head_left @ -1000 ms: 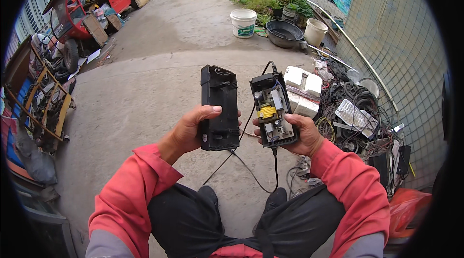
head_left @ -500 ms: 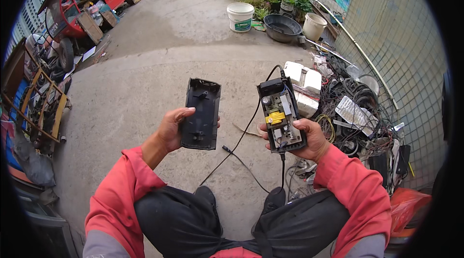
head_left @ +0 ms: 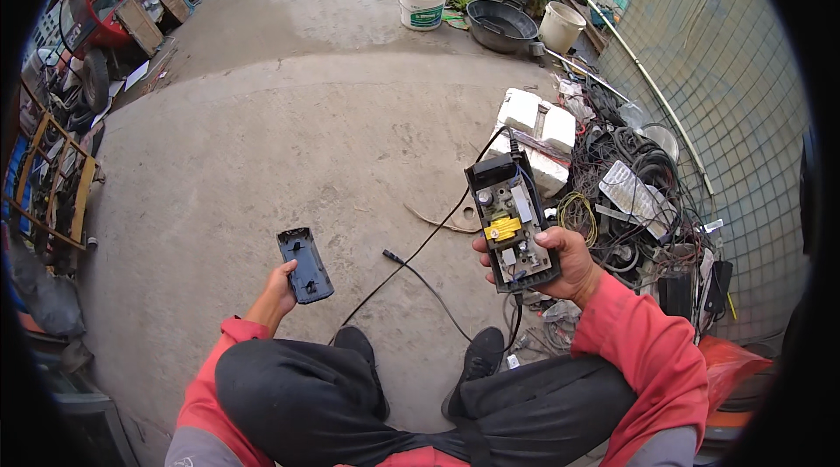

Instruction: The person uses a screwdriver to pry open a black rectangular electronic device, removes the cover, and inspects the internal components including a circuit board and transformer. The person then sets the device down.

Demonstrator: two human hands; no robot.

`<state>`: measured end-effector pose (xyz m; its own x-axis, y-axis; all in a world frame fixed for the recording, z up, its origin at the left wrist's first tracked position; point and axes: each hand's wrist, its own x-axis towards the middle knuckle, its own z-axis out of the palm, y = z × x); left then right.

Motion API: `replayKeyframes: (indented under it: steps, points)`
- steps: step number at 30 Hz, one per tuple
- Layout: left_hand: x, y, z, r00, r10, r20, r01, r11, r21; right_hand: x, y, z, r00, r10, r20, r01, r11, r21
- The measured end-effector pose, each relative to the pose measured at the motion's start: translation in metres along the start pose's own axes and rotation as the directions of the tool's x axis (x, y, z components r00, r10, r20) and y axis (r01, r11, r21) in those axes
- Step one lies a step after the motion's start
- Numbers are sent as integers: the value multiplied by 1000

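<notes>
My left hand [head_left: 278, 289] grips the edge of an empty black plastic cover [head_left: 306, 264], low and to the left above the concrete. On the right, my right hand [head_left: 564, 264] is wrapped around an opened power adapter [head_left: 512, 231], its inside facing up. A yellow-wrapped transformer [head_left: 502, 229], a circuit board and small components show in its black case. A black cable [head_left: 418, 273] leaves the case at both ends and loops down to the ground; a plug [head_left: 391, 255] lies on the concrete at one end.
White foam blocks [head_left: 538, 126] and a heap of tangled cables and scrap [head_left: 639, 178] lie to the right. Buckets [head_left: 423, 3] and a black basin [head_left: 501, 25] stand ahead. Scrap frames [head_left: 57, 161] and a red vehicle [head_left: 96, 12] are on the left. Both my feet rest on the concrete.
My left hand has carried the black cover down and to the left, away from the adapter. My right hand still holds the adapter at nearly the same place. The view has shifted slightly.
</notes>
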<state>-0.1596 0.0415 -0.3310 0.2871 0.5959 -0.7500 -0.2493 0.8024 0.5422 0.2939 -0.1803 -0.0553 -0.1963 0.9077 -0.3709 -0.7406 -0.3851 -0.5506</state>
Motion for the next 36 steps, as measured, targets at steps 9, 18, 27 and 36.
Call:
replayKeyframes:
  steps: [9,18,27,36]
  points:
    - [41,-37,-97,974,56,-221,-46,998,50,-2,1,-9,999,10,-54,-10,1000,5]
    - [23,-38,-90,900,145,-412,-74,980,184,-7,1,-18,995,45,-83,-46,999,-4]
    - [34,-52,-122,857,246,-453,-56,918,392,-8,1,-19,996,12,-83,-18,997,-77]
    - [50,-55,-173,606,548,-577,159,628,762,-11,-4,-14,997,33,-65,-41,991,-128]
